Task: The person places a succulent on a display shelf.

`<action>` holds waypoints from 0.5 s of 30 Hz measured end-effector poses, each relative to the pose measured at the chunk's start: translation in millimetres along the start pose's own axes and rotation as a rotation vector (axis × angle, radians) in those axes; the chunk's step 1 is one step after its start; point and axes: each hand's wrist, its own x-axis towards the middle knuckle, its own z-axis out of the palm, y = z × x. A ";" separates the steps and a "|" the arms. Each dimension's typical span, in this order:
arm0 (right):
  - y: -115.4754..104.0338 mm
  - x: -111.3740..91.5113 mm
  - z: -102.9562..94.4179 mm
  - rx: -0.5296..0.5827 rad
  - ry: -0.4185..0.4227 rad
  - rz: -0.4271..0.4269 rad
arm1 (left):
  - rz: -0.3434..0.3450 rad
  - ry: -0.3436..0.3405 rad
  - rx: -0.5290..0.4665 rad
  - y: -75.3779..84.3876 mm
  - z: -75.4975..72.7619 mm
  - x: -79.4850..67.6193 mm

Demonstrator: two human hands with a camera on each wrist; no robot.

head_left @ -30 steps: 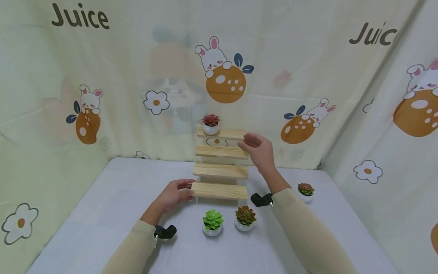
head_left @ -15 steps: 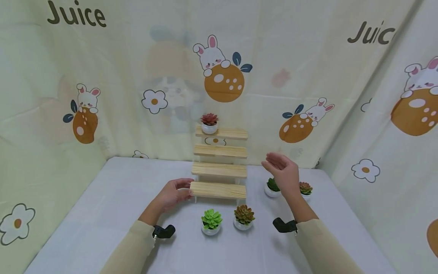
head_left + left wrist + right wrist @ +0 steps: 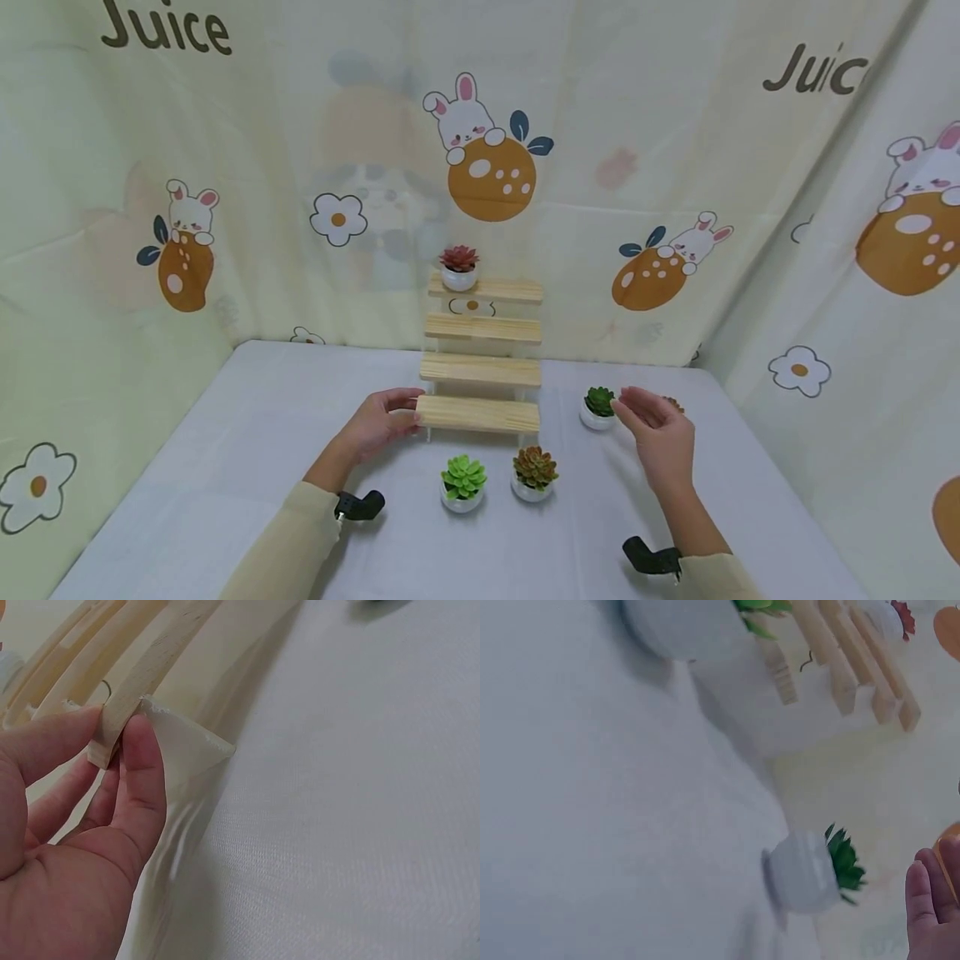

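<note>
Left grip [image 3: 378, 427] pinches the left end of the bottom tread [image 3: 479, 414] of a four-tier wooden stand [image 3: 482, 367], which is set at the back middle of the desk [image 3: 225, 467]. Right grip [image 3: 662, 429] is loosely curved, thumb and fingers parted around nothing, near a dark green potted succulent [image 3: 599, 402] right of the stand; the right wrist view shows them apart. A low sideways sweep of that hand could topple this small pot. A tug or push from the pinching fingers might jolt the stand and send the red succulent [image 3: 459, 267] off the top tier's left end. Writing on the curtain [image 3: 285, 125] reads "Juice" at upper left; at right only "Juic" is legible. No brand or label is readable on the pots.
</note>
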 end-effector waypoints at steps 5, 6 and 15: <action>13.9 -6.6 -12.5 0.017 0.069 0.087 | -0.004 0.015 0.005 -1.0 0.0 0.5; 16.8 -7.3 -15.0 0.011 0.084 0.101 | -0.006 0.017 0.004 -1.2 -0.1 0.7; 40.9 -8.0 -36.2 -0.143 0.210 0.192 | -0.014 0.017 0.004 -1.5 0.6 1.8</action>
